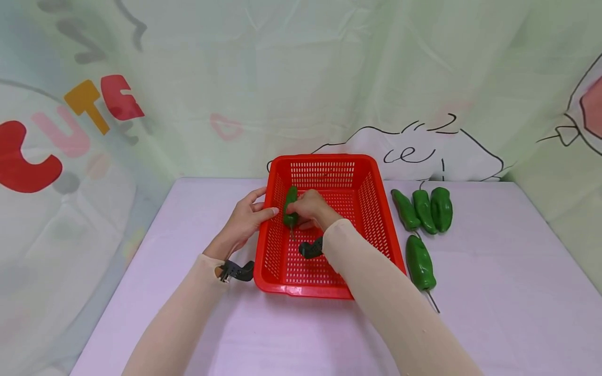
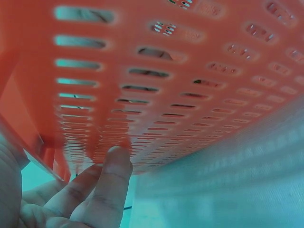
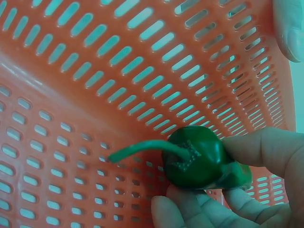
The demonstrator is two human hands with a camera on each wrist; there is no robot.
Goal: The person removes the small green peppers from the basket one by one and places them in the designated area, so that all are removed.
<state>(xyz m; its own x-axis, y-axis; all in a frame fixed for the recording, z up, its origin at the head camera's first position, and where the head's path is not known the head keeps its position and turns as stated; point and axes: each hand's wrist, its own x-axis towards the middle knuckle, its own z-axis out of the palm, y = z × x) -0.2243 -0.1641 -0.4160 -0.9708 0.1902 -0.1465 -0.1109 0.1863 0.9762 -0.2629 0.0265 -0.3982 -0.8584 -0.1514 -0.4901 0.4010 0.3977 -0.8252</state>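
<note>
A red plastic basket [image 1: 331, 293] with slotted walls stands on the table. Inside it, by the left wall, my right hand [image 1: 312, 208] pinches a green pepper [image 1: 291, 198] between thumb and fingers. The right wrist view shows this pepper [image 3: 192, 159] with its curved stem pointing left, close to the basket wall. My left hand [image 1: 246, 219] grips the basket's left rim, thumb over the edge. In the left wrist view its fingers [image 2: 111, 185] touch the outside of the slotted wall. The basket floor is partly hidden by my right arm.
Right of the basket, three green peppers [image 1: 425, 211] lie side by side at the back of the white table [image 1: 508, 292]. Nearer to me lies another green pepper [image 1: 420, 263], its stem towards me. A printed curtain [image 1: 263, 78] hangs behind the table.
</note>
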